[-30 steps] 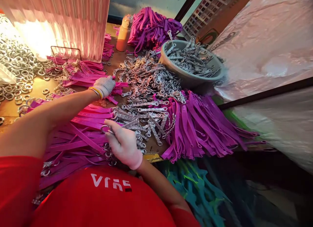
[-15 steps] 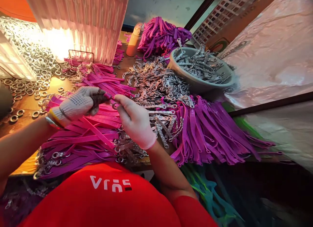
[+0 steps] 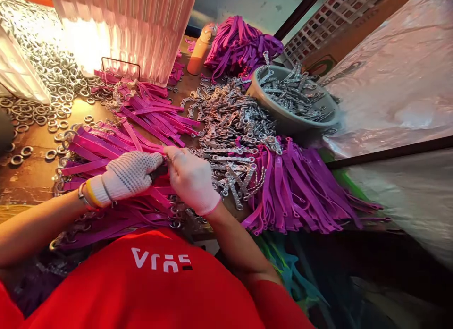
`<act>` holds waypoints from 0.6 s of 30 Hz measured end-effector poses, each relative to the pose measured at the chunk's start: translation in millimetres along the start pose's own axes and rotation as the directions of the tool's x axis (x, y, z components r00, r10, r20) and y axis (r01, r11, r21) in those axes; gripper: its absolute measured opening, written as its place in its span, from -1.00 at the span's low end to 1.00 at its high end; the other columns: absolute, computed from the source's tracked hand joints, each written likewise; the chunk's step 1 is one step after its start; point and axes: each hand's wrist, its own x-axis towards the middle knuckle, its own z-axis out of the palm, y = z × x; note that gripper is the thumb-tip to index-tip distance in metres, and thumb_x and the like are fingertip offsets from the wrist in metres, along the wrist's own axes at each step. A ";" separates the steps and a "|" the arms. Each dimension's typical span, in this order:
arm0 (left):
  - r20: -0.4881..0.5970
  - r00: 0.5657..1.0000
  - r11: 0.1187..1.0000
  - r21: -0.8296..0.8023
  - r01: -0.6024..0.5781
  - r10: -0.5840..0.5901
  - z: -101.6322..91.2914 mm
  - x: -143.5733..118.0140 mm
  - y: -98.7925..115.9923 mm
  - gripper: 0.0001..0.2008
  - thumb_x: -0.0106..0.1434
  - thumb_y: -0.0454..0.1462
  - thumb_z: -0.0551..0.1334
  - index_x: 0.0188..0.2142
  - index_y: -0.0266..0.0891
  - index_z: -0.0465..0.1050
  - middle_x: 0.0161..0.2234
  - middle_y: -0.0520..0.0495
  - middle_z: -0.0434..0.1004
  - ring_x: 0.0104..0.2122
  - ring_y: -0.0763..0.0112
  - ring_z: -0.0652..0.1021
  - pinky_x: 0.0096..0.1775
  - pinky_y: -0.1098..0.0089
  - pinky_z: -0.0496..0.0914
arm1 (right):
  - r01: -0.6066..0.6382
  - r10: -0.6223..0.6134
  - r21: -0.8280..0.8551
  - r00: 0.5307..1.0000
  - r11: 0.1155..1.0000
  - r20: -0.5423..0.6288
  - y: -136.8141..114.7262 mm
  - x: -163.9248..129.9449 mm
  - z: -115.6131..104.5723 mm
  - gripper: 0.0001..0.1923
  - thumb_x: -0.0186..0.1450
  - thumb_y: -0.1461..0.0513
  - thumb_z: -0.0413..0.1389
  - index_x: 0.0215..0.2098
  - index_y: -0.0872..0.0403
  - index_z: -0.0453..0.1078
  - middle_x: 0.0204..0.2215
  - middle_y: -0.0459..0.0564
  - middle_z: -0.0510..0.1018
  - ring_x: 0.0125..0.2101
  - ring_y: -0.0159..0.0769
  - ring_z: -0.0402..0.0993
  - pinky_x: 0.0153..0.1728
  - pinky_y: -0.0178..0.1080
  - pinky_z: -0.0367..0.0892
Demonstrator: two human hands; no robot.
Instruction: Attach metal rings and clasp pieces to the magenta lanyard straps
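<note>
In the head view, my left hand point(image 3: 130, 174), in a dotted white glove, is closed in a pinch. My right hand point(image 3: 191, 175), in a plain white glove, is closed right beside it, fingertips almost touching. Between them they grip a magenta strap point(image 3: 143, 139), which trails up and to the left. The gripped end is mostly hidden by the fingers. Beneath the hands spreads a pile of magenta straps point(image 3: 95, 142), many with metal rings at their left ends. Short twisted metal pieces point(image 3: 230, 116) with looped ends lie heaped just beyond my right hand.
Loose metal rings point(image 3: 38, 114) cover the far left, beside a ribbed translucent panel point(image 3: 141, 31). A grey basin point(image 3: 295, 119) holds more twisted metal pieces. Purple straps point(image 3: 297, 192) hang over the right table edge; another bundle point(image 3: 237, 46) lies behind, near an orange bottle point(image 3: 198, 55).
Both hands have come closer together and lower, my left hand moving right and turning its back upward. A strap now trails up and left from the fingers.
</note>
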 end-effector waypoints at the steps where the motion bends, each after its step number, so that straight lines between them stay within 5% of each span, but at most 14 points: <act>1: 0.011 0.999 0.999 0.033 -0.043 0.043 2.4 -0.8 -3.1 -0.85 0.05 -0.41 0.25 -0.36 -0.25 0.56 -0.36 -0.07 0.57 -0.34 0.30 0.47 -0.21 0.36 0.34 | -0.020 0.020 0.036 1.000 0.999 -0.016 -0.3 -1.8 0.0 -0.65 0.48 0.27 -0.11 0.11 0.13 0.41 -0.20 0.11 0.60 -0.29 -0.23 0.51 -0.29 -0.29 0.30; 6: -0.058 0.996 0.995 -0.073 -0.068 0.064 8.2 -9.2 -9.3 -0.79 0.29 -0.22 0.16 -0.38 -0.27 0.51 -0.46 -0.02 0.51 -0.43 0.39 0.44 -0.34 0.43 0.31 | -0.014 0.002 0.187 0.998 0.982 0.069 -4.4 -7.3 -16.6 -0.54 0.43 0.21 0.04 0.27 0.14 0.23 -0.02 0.11 0.61 -0.11 -0.18 0.56 -0.16 -0.26 0.36; 8: -0.088 0.995 0.999 0.018 -0.045 0.046 8.9 -14.1 -8.8 -0.76 0.31 -0.19 0.18 -0.39 -0.28 0.51 -0.47 -0.01 0.50 -0.44 0.41 0.42 -0.36 0.44 0.27 | -0.050 0.026 0.130 0.983 0.990 0.183 -6.3 -6.8 -22.3 -0.50 0.39 0.15 0.10 0.25 0.15 0.25 -0.18 0.05 0.66 -0.23 -0.16 0.60 -0.28 -0.26 0.34; 11: -0.057 0.996 0.992 0.110 -0.067 0.074 9.3 -21.1 -10.3 -0.82 0.29 -0.27 0.17 -0.36 -0.26 0.52 -0.45 0.00 0.54 -0.43 0.40 0.45 -0.35 0.45 0.26 | -0.061 0.068 -0.031 0.956 0.998 0.287 -9.8 -6.5 -20.3 -0.70 0.38 0.19 0.04 0.02 0.13 0.40 -0.44 0.00 0.64 -0.43 -0.17 0.59 -0.45 -0.26 0.20; 18: 0.017 0.992 0.976 0.179 -0.124 0.123 14.0 -21.8 -11.4 -0.86 0.06 -0.45 0.17 -0.51 -0.22 0.45 -0.55 0.03 0.49 -0.53 0.40 0.38 -0.44 0.43 0.15 | 0.115 -0.058 -0.199 0.960 0.973 0.273 -15.7 -14.4 -1.2 -0.76 0.32 0.18 0.03 -0.22 0.20 0.41 -0.59 0.09 0.56 -0.58 -0.15 0.51 -0.58 -0.23 -0.07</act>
